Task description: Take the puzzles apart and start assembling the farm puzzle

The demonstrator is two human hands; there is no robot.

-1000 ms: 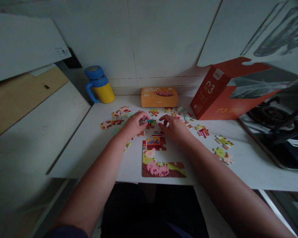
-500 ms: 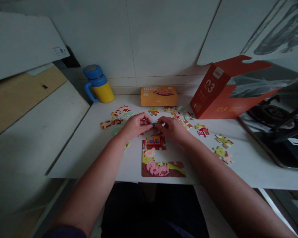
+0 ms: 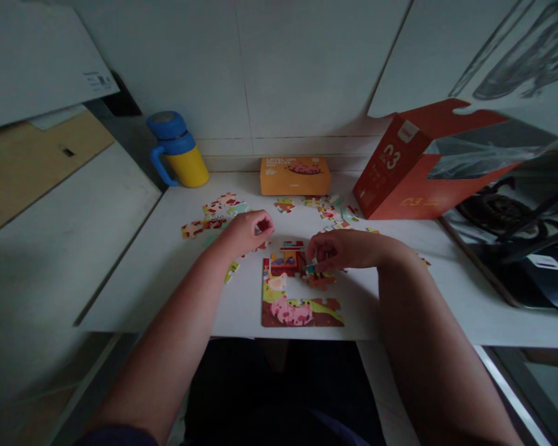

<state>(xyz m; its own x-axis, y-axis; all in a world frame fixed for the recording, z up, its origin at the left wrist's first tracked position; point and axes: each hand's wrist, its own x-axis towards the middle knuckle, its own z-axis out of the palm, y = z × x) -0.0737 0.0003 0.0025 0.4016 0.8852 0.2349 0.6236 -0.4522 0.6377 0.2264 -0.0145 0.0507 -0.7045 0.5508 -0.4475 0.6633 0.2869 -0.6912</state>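
My right hand (image 3: 331, 249) is closed in a pinch on a puzzle piece (image 3: 317, 276) with teal and brown parts. That piece lies at the right side of a partly joined farm puzzle (image 3: 279, 316), by its red section. Along the puzzle's lower edge a spotted pink pig is visible. Up and to the left, my left hand (image 3: 251, 231) hovers with curled fingers, thumb and fingertips close together, and I see nothing in them. Loose puzzle pieces (image 3: 198, 229) lie beyond and beside my left hand, and another small piece (image 3: 231, 271) sits below it.
An orange puzzle box (image 3: 295, 176) stands against the wall. To its left is a blue and yellow flask (image 3: 179, 152). A large red box (image 3: 400, 173) with a plastic window stands at the back right, beside a black stove (image 3: 502, 217). More pieces (image 3: 330, 210) lie near the orange box.
My hands have parted: the right one moved down and toward the puzzle with the piece, and the left drew slightly left. The view has shifted a little.
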